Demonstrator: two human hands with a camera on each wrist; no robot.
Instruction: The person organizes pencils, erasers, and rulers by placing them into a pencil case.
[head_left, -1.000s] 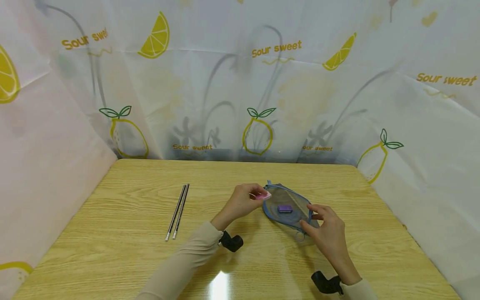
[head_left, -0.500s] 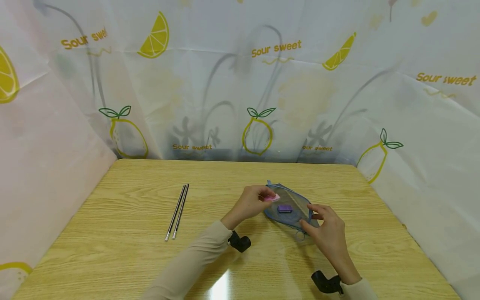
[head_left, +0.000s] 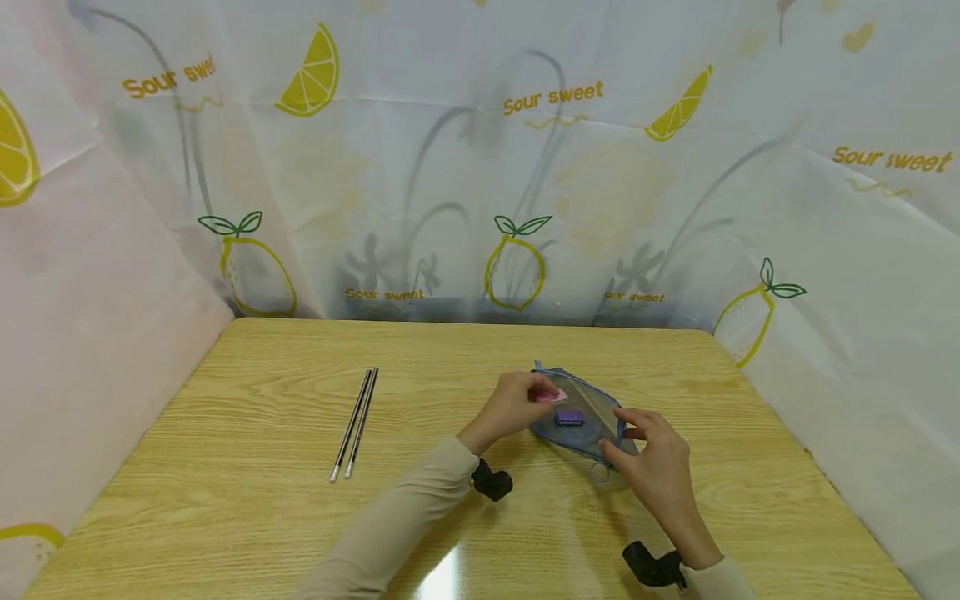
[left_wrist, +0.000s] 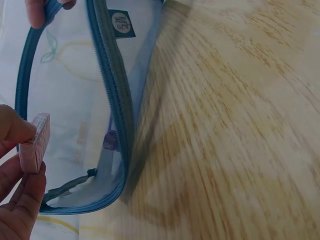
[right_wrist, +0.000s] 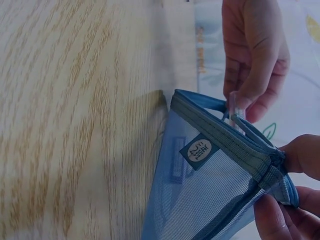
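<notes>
In the head view a blue mesh zip pouch [head_left: 592, 400] lies on its side on the table, its zipped mouth spread wide toward the left. My left hand [head_left: 513, 404] pinches a small pink eraser [left_wrist: 36, 145] between thumb and fingers, right at the pouch's mouth. Inside the pouch rests a purple eraser [head_left: 569, 417], which also shows through the mesh in the right wrist view. With thumb and fingers my right hand [head_left: 656, 458] grips the pouch's rim at its right end. A label [right_wrist: 199, 151] sits on the mesh just below the zip.
Two dark pencils [head_left: 356, 425] with white ends lie side by side on the left part of the wooden table [head_left: 247, 433]. A white sheet [head_left: 420, 167] printed with lemons hangs behind the table and along its sides.
My left hand has moved right with the pink eraser, from the pouch's left rim to over its opening. The right hand, pouch and pencils have stayed in place.
</notes>
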